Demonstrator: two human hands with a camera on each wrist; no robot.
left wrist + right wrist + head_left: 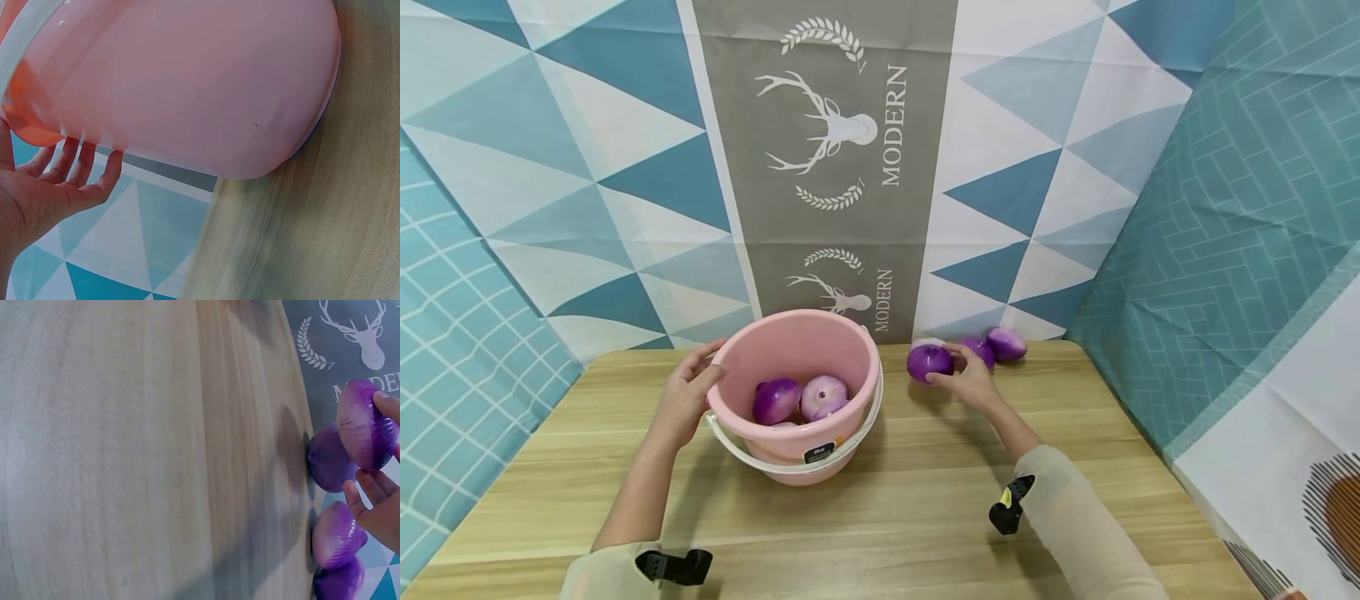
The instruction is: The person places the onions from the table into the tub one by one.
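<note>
A pink bucket (741, 375) with a white handle stands on the table's left half. My left hand (688, 387) grips its left rim, thumb at the edge and fingers spread on the outer wall, as the left wrist view shows. Inside the bucket lie several purple onions, including a dark one (777, 400) and a paler one (822, 395). My right hand (967, 377) holds a glossy purple onion (358, 425) between thumb and fingers. Behind the held one, another onion (328, 462) partly shows in the right wrist view.
Two more onions (1006, 343) (337, 581) sit by the table's back edge, right of my right hand. The wooden table (925, 517) meets a patterned cloth wall (842, 208) at the back. The bucket's white handle (797, 468) hangs down in front.
</note>
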